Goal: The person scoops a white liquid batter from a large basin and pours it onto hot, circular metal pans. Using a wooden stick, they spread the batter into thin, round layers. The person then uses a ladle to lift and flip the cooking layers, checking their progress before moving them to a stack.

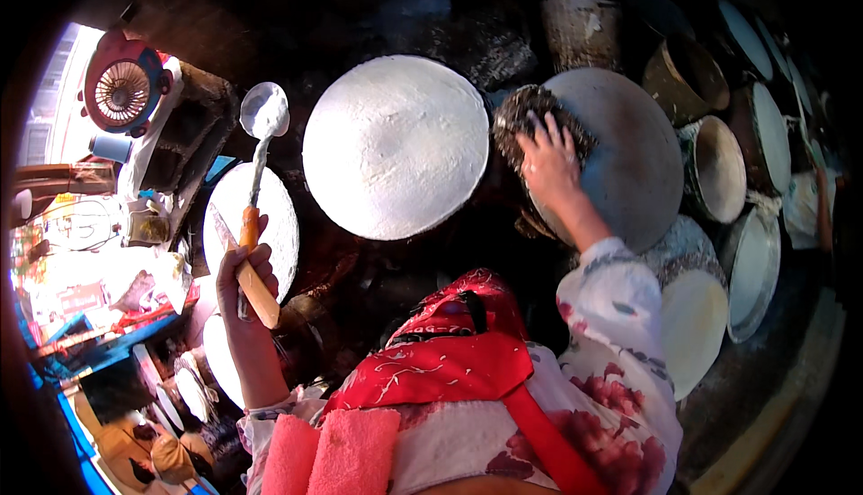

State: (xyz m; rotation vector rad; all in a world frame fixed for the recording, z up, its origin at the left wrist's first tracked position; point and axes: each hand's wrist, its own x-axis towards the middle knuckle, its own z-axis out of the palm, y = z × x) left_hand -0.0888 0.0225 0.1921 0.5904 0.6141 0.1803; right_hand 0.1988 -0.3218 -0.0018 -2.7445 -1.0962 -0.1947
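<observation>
My left hand (244,279) is closed around the wooden handles of two tools. One is a ladle (264,110), its bowl coated in white batter; the other is a flat-bladed tool with a wooden handle (258,295). My right hand (550,164) lies over a dark, shaggy wad (526,126), fingers spread and bent onto it. This wad rests at the left edge of a bare grey round griddle (634,162). Between my hands, a round white sheet of batter (395,149) covers another round surface. Beside my left hand is a further white disc (270,225).
A red and blue fan (121,92) stands at the far left, above a cluttered bright area. Several buckets and round lids crowd the right, including an open pot (719,169) and a pale lid (755,275). A crusted bucket (582,32) stands behind the griddle.
</observation>
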